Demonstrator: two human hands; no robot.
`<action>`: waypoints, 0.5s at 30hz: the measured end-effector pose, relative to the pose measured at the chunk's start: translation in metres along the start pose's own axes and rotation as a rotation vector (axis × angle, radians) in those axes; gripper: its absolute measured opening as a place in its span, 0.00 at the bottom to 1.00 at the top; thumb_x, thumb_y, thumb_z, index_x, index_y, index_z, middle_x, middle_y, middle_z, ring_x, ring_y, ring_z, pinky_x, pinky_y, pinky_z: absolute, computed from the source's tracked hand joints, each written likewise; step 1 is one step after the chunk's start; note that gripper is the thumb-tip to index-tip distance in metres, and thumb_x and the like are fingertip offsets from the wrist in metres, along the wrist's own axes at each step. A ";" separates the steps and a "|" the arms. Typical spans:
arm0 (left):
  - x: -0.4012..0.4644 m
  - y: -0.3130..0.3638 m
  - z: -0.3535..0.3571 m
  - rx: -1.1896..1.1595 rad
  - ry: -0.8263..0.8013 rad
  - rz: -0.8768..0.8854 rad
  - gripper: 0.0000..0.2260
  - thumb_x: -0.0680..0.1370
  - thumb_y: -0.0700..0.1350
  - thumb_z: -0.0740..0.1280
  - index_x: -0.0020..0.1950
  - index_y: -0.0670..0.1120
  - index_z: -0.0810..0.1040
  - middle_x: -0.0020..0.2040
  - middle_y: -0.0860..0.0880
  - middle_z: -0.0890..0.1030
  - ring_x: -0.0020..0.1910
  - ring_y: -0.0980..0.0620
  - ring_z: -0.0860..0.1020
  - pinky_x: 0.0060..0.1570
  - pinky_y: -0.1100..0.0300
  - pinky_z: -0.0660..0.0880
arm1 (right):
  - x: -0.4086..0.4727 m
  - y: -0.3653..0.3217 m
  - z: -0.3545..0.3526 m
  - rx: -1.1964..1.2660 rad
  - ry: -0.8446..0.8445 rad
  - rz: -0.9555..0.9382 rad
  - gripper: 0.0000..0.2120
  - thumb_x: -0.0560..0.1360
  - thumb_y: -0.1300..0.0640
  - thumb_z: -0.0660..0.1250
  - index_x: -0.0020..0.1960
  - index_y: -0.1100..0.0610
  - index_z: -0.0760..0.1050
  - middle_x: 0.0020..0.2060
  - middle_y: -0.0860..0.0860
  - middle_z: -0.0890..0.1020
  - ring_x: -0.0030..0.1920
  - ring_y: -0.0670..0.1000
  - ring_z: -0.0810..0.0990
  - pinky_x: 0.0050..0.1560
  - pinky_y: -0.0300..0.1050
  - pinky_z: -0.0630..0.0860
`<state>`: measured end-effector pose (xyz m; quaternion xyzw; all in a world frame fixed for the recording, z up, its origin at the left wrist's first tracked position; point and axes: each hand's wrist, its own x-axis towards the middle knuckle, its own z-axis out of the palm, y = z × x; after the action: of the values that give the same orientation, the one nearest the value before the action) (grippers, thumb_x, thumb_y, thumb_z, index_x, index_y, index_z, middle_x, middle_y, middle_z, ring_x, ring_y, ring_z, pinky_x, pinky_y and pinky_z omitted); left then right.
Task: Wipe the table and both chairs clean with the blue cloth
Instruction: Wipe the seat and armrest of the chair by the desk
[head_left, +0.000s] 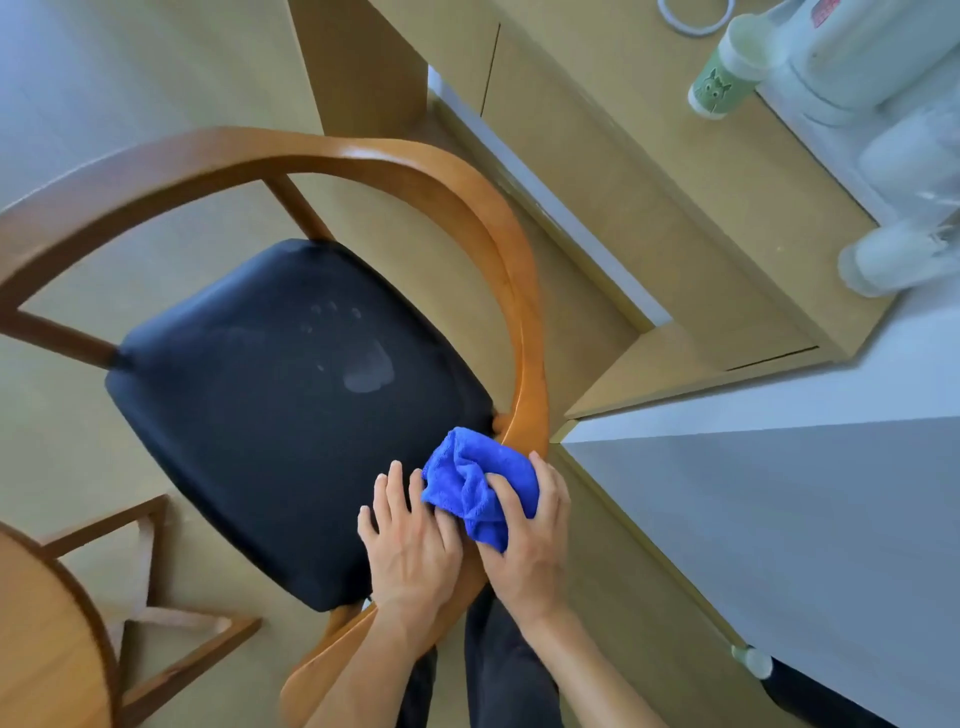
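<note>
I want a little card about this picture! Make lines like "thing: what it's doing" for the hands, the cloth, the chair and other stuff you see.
right hand: grips the bunched blue cloth
left hand: fingers spread and straight, resting on the seat edge beside the cloth
cloth: at the near right corner of the chair, against the wooden armrest
seat: black, with pale smudges like a handprint near the middle
table: round wooden edge at lower left
cup: green, on the counter at upper right
</note>
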<state>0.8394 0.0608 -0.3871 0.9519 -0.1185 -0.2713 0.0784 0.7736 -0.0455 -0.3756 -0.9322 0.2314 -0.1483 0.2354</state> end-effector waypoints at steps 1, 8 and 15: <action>-0.001 0.003 -0.004 -0.060 0.042 -0.008 0.26 0.78 0.53 0.46 0.70 0.45 0.71 0.72 0.43 0.69 0.73 0.43 0.63 0.66 0.42 0.64 | 0.009 0.007 -0.001 -0.009 -0.015 -0.011 0.17 0.75 0.49 0.65 0.63 0.51 0.71 0.69 0.60 0.66 0.67 0.64 0.69 0.65 0.56 0.72; -0.005 0.006 -0.008 -0.062 0.136 0.049 0.25 0.77 0.52 0.50 0.65 0.41 0.76 0.69 0.40 0.73 0.68 0.40 0.71 0.62 0.39 0.70 | 0.100 0.050 0.000 0.019 -0.153 -0.006 0.31 0.74 0.59 0.71 0.71 0.46 0.62 0.74 0.56 0.57 0.71 0.61 0.62 0.63 0.61 0.73; 0.000 0.006 -0.004 0.021 0.212 0.082 0.25 0.73 0.49 0.53 0.61 0.41 0.80 0.67 0.40 0.75 0.66 0.42 0.74 0.57 0.40 0.73 | 0.184 0.061 0.006 0.106 -0.108 -0.151 0.37 0.71 0.61 0.73 0.74 0.47 0.59 0.74 0.58 0.58 0.72 0.60 0.61 0.68 0.56 0.68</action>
<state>0.8401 0.0551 -0.3821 0.9704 -0.1514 -0.1642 0.0915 0.9097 -0.1831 -0.3810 -0.9399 0.1394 -0.1271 0.2845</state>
